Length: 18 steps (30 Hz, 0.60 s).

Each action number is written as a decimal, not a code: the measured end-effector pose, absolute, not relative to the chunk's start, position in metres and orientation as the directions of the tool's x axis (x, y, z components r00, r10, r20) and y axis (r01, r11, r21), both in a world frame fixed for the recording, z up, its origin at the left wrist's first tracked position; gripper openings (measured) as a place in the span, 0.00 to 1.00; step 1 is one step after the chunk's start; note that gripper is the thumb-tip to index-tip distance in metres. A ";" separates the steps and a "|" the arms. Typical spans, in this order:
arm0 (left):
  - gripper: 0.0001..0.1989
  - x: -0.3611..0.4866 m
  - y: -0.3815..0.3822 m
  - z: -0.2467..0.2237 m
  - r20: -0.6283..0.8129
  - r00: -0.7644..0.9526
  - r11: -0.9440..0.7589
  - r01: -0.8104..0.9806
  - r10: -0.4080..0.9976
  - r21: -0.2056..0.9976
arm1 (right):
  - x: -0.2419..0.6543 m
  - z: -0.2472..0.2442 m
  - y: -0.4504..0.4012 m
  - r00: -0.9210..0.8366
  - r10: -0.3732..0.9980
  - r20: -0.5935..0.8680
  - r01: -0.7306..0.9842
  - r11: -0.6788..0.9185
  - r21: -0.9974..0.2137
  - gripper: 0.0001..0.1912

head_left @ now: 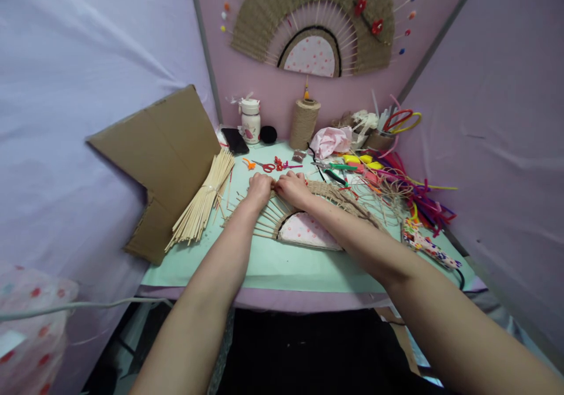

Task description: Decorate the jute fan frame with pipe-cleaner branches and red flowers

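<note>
A half-round fan [308, 230] of thin sticks lies on the table, its pink-dotted white centre edged in black. Brown twine weaving [328, 190] covers its upper right part, while the sticks on the left are bare. My left hand [259, 188] is closed at the fan's upper edge, above the bare sticks. Right beside it, my right hand [291, 189] is also closed, fingertips close to the left ones. A bit of brown twine [274, 185] shows between the two hands; the fingertips are partly hidden.
A bundle of sticks [205, 198] leans by cardboard [163, 154] on the left. Behind stand a bottle [251, 121] and a twine spool [304, 123]. Scissors [265, 166], pliers [339, 166], colourful pipe cleaners [409, 195] and a patterned glue gun [429, 247] lie about. A finished fan [251, 27] hangs on the wall.
</note>
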<state>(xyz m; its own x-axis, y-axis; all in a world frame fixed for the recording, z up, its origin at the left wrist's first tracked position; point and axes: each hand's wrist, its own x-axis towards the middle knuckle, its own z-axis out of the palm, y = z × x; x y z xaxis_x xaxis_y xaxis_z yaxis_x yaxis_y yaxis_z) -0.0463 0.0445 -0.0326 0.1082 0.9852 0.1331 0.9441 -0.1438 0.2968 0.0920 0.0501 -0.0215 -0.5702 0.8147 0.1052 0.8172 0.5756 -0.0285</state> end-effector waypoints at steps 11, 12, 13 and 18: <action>0.12 -0.064 0.037 -0.033 0.302 0.043 -0.176 0.885 0.952 0.431 | 0.120 -0.008 0.057 -0.468 0.854 0.226 0.845 0.507 -0.171 0.14; 0.12 -0.063 0.037 -0.032 0.309 0.040 -0.179 0.883 0.950 0.435 | 0.122 -0.007 0.057 -0.460 0.859 0.224 0.850 0.499 -0.170 0.14; 0.11 -0.061 0.037 -0.032 0.315 0.043 -0.185 0.880 0.948 0.436 | 0.124 -0.006 0.056 -0.458 0.862 0.219 0.853 0.495 -0.166 0.15; 0.11 -0.051 0.036 -0.033 0.326 0.101 -0.242 0.872 0.940 0.425 | 0.121 -0.008 0.054 -0.470 0.866 0.171 0.861 0.492 -0.131 0.14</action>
<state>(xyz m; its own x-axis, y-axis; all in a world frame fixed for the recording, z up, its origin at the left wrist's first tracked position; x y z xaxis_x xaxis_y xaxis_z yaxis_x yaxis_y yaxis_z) -0.0505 0.0360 -0.0334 0.1013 0.9398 0.3264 0.8722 -0.2417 0.4252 0.1215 0.0544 -0.0082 -0.4696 0.8663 0.1705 0.8605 0.4923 -0.1310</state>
